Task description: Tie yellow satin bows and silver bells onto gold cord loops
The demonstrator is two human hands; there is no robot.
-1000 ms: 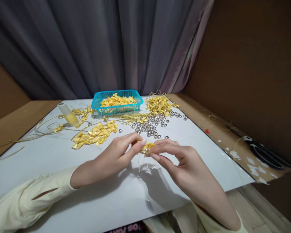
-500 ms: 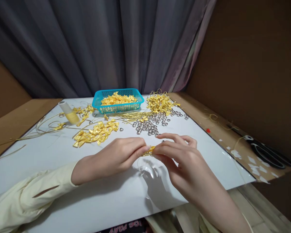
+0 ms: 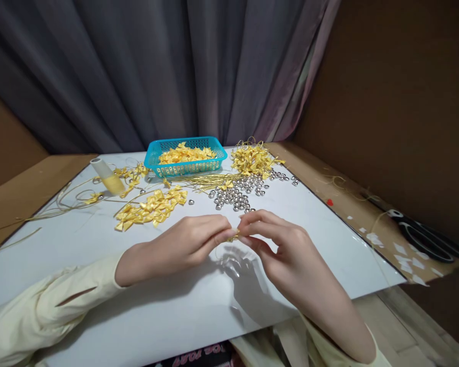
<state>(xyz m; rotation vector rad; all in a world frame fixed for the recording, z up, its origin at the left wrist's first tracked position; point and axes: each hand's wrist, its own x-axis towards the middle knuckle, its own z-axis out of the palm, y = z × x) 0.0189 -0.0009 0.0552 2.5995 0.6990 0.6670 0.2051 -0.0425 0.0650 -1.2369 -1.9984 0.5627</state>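
Observation:
My left hand (image 3: 187,242) and my right hand (image 3: 281,244) meet over the middle of the white board (image 3: 176,306). Both pinch a small yellow ribbon bow (image 3: 234,236) between their fingertips; only a sliver of it shows. Just beyond my hands lies a heap of silver beads (image 3: 235,196). A loose pile of yellow bows (image 3: 151,208) lies to the left of the beads.
A blue basket (image 3: 187,153) of yellow bows stands at the back, beside a heap of bows with gold cord (image 3: 254,159). A glue bottle (image 3: 107,176) lies at the back left among gold cords. Black scissors (image 3: 424,234) rest on the brown surface at right.
My fingertips have closed in tighter on the bow, hiding most of it. My right fingers curled inward. Both hands stayed over the same spot.

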